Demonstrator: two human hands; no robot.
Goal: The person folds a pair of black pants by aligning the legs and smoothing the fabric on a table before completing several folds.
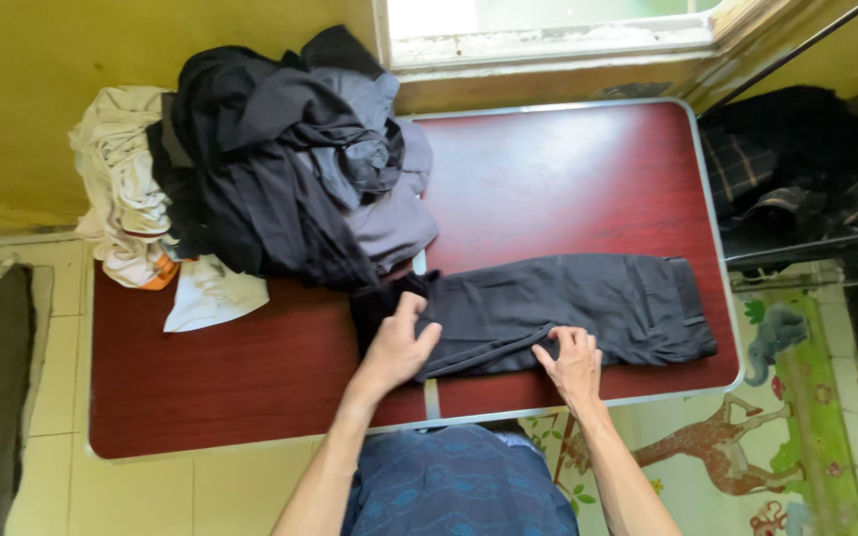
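Blue patterned cloth on the person's lap [454, 486] filled the bottom of the view, with both bare forearms reaching up from it onto the dark red rectangular folding table with a metal rim [568, 169]. Lying lengthwise along the table's near edge was a pair of black trousers [588, 303], partly folded. The left hand [401, 345] rested on the trousers' left end, fingers curled and gathering a fold of fabric. The right hand [573, 362] pressed on the lower edge near the middle, fingers bent, pinching the doubled cloth at the fold. At the table's far left corner sat a heap of dark and pale garments [250, 169], touching the trousers' left end.
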